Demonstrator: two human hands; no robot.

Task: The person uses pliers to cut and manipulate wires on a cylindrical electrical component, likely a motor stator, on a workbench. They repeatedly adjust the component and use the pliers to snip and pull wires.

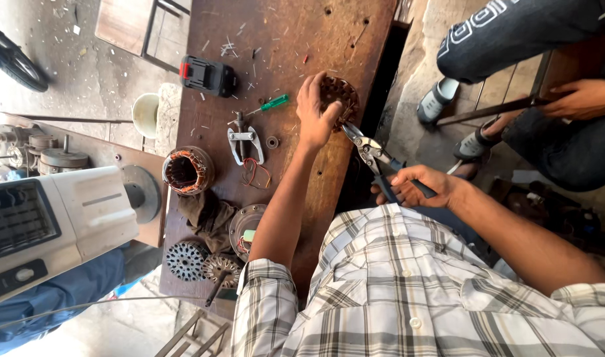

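My left hand (316,112) grips a round rusty motor stator (340,94) with copper windings at the right edge of the brown wooden workbench (296,39). My right hand (418,186) is closed on the blue handles of metal snips (372,153). The jaws of the snips point at the stator's lower side and touch or nearly touch it.
On the bench lie a black and red battery pack (208,75), a green screwdriver (269,104), a gear puller (243,142), a copper-wound stator (187,171), a rag (206,215) and rotor parts (185,260). Another person's hand (583,99) and sandalled feet (438,100) are at right.
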